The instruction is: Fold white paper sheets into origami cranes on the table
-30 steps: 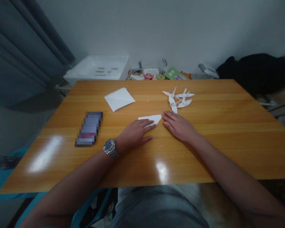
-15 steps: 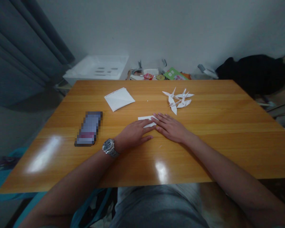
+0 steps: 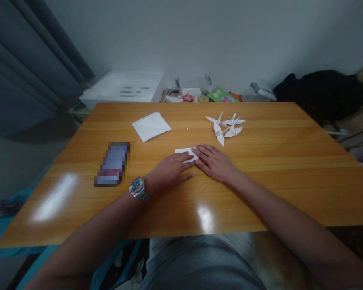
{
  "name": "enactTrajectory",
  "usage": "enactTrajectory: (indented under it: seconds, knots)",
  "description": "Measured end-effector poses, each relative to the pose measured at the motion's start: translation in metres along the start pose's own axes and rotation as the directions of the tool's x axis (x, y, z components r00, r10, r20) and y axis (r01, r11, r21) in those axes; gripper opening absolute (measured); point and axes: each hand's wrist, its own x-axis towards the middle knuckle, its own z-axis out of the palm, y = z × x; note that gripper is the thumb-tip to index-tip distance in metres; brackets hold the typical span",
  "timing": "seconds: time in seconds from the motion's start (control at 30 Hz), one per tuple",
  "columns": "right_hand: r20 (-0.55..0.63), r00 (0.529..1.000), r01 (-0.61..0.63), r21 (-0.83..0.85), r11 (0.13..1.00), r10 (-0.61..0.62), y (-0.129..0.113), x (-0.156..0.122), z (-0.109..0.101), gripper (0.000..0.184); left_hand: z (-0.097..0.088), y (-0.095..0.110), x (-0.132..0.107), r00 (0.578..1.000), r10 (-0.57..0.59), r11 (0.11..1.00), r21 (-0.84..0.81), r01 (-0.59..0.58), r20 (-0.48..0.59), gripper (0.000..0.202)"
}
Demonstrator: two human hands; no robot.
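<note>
A folded white paper [image 3: 185, 152] lies flat on the wooden table [image 3: 290, 169], a little near of the table's middle. Both hands rest on it. The left hand [image 3: 169, 173] lies palm down with its fingers stretched out, and the fingertips cover the paper's near edge. The right hand [image 3: 213, 163] is also flat and open, fingers straight and close together, and it covers the paper's right end. Neither hand grips anything; both simply press down. The two hands nearly meet over the paper.

Only the left part of the paper shows, as a narrow strip beyond the fingertips. Its long axis runs left to right, about parallel to the table's near edge. Its right end is hidden under the right hand, so its shape there cannot be told.

There is one folded paper under the hands. One wristwatch [image 3: 137, 188] sits on the left wrist. One phone [image 3: 111, 164] lies to the left of the hands, its long axis running near to far. One white notepad [image 3: 151, 126] lies farther off, to the left. A cluster of paper cranes [image 3: 225, 127] lies far and right of the hands. At least three show, but they overlap, so the exact count is unclear.
</note>
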Motion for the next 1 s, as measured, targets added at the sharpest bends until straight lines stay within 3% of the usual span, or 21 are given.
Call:
enactTrajectory:
  seconds: [0.63, 1.0]
  knots:
    - [0.039, 0.997, -0.066, 0.053, 0.996, 0.064, 0.002, 0.001, 0.004, 0.066, -0.002, 0.001, -0.001, 1.000, 0.003, 1.000, -0.014, -0.003, -0.007, 0.053]
    - [0.032, 0.983, -0.183, 0.021, 0.983, 0.182, 0.012, 0.001, 0.002, 0.071, -0.004, 0.001, -0.001, 1.000, 0.005, 1.000, 0.009, -0.005, 0.006, 0.056]
